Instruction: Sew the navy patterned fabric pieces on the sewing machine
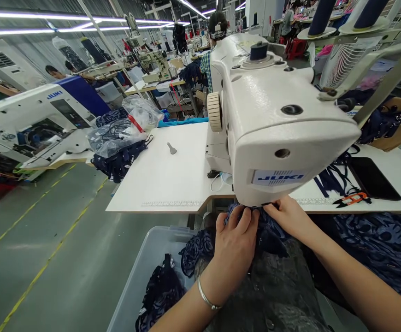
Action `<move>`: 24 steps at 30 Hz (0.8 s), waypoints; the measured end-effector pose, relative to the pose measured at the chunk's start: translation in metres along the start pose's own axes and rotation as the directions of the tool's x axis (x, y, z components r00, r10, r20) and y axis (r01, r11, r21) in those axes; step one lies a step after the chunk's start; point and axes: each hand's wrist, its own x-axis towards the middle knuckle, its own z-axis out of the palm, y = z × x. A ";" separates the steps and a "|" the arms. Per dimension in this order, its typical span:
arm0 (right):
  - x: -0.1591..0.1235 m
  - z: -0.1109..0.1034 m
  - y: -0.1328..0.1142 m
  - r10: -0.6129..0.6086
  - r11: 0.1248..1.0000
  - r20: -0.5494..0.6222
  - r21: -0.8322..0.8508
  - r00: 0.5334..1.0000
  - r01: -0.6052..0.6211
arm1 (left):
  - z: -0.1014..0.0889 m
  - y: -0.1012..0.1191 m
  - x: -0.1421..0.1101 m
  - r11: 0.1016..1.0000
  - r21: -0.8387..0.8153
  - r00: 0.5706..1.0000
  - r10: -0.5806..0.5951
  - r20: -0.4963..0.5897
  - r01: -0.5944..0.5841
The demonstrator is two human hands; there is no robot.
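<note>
A white sewing machine (pixel 290 129) stands in front of me, and its head hides the needle area. Under its near end, a dark blue patterned garment (pixel 271 237) is bunched between my hands. My left hand (pixel 237 235) presses on it with bent fingers, a silver bangle at the wrist. Thumb and fingers of my right hand (pixel 285 214) pinch the cloth at its right side; the fingertips are partly hidden by the machine head. The garment's left part (pixel 197 251) hangs toward a plastic bin.
The translucent bin (pixel 131 281) holds more dark garments (pixel 162 295). On the white table (pixel 179 175) lie a small grey metal piece (pixel 171 148), orange-handled thread snips (pixel 352 199), a black phone or tablet (pixel 375 178) and navy straps (pixel 332 180). Patterned cloth (pixel 380 249) lies at my right.
</note>
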 end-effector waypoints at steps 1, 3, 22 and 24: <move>0.000 0.000 0.001 0.002 1.000 0.000 -0.006 1.000 -0.002 | 0.000 0.000 0.000 1.000 0.004 1.000 0.001 0.000 -0.001; 0.001 0.001 0.003 0.007 1.000 0.009 -0.004 1.000 -0.007 | -0.001 0.000 0.001 1.000 -0.005 1.000 0.003 -0.001 -0.003; 0.001 -0.001 0.004 -0.007 0.997 0.061 -0.079 0.998 0.012 | 0.000 -0.005 -0.002 0.999 -0.048 1.000 0.001 0.025 0.000; 0.002 0.000 0.004 0.000 0.996 0.060 -0.089 0.998 0.005 | 0.000 -0.006 -0.003 0.999 -0.044 1.000 0.001 0.021 0.000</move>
